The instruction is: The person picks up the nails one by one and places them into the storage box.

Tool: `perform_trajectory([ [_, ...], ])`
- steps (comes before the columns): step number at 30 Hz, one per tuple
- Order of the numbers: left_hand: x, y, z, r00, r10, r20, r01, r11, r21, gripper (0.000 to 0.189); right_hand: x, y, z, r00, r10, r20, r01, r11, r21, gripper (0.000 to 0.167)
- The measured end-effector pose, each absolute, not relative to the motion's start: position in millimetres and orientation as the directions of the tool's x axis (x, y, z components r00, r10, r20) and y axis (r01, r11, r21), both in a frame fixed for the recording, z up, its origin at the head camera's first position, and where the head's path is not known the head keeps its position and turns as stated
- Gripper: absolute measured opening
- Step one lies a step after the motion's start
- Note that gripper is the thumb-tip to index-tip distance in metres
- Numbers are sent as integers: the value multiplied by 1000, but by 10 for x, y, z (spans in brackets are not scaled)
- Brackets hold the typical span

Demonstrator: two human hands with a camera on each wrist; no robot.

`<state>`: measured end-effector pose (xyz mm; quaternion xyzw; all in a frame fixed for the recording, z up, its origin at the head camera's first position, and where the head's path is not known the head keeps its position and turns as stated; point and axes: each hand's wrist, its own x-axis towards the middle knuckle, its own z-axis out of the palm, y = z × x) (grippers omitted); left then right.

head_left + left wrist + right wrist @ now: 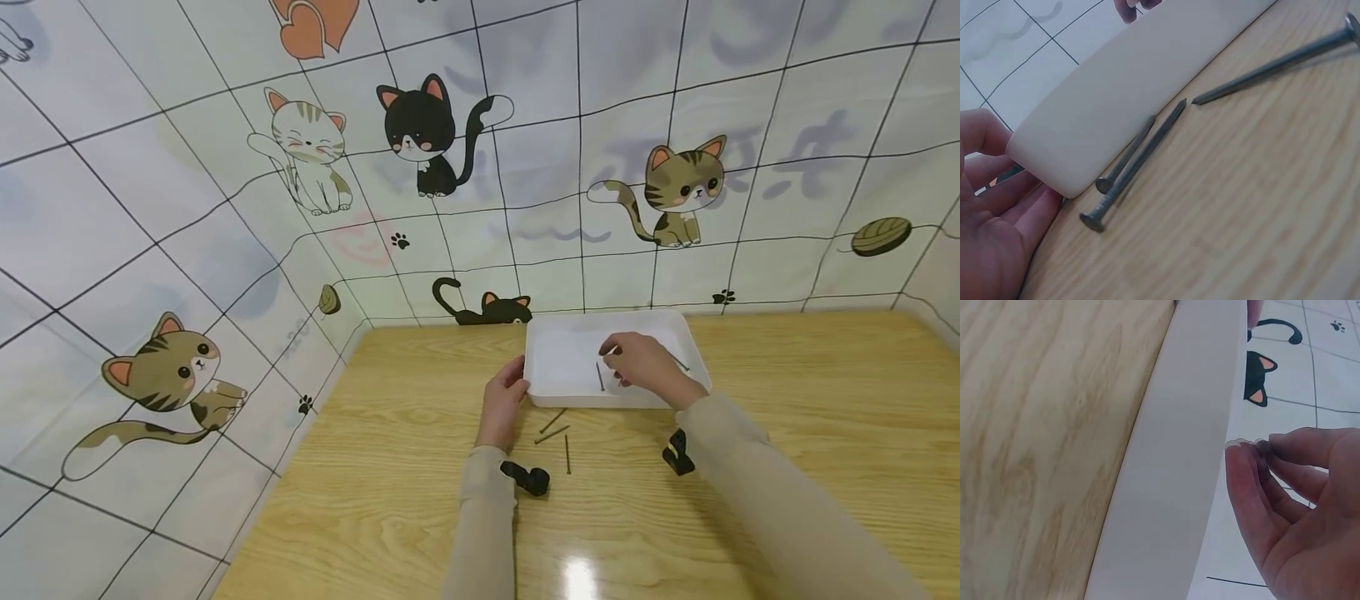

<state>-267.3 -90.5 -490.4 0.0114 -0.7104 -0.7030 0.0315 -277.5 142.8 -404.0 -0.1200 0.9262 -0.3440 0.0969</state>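
A shallow white tray (570, 402) stands near the back of the wooden table. My left hand (501, 403) grips its left end, with a finger up at the rim and others low against the wall in the left wrist view. Over the tray, my right hand (637, 363) has its thumb and fingertips drawn together. A nail (600, 377) shows right by those fingertips, and I cannot tell whether they hold it. Another nail (680, 363) lies at the tray's right side, partly hidden by the right hand.
In front of the tray, two nails (1147, 156) lie side by side on the table (375, 467). A third nail (1272, 65) points toward them, its head farther off. Behind the tray rises a wall covering (555, 183) printed with cats.
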Motion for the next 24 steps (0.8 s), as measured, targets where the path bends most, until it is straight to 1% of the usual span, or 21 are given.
perform_trajectory([
  [7,-2688,-909,-4909,-998,-55,39,39,7,999,47,-2589,1396,-4028,-948,-316,-43,-184,651,-736,29],
  [11,-2682,-910,-4913,-998,-57,39,39,11,999,47,-2519,1409,-4057,-940,-341,-14,-212,615,-760,29],
  [16,-2689,-910,-4925,-997,-51,52,52,1,999,47,-2449,1426,-4072,-937,-349,7,-228,597,-769,30],
  [24,-2688,-910,-4929,-997,-49,53,53,-13,998,47,-2324,1405,-4063,-934,-356,37,-262,608,-750,28],
])
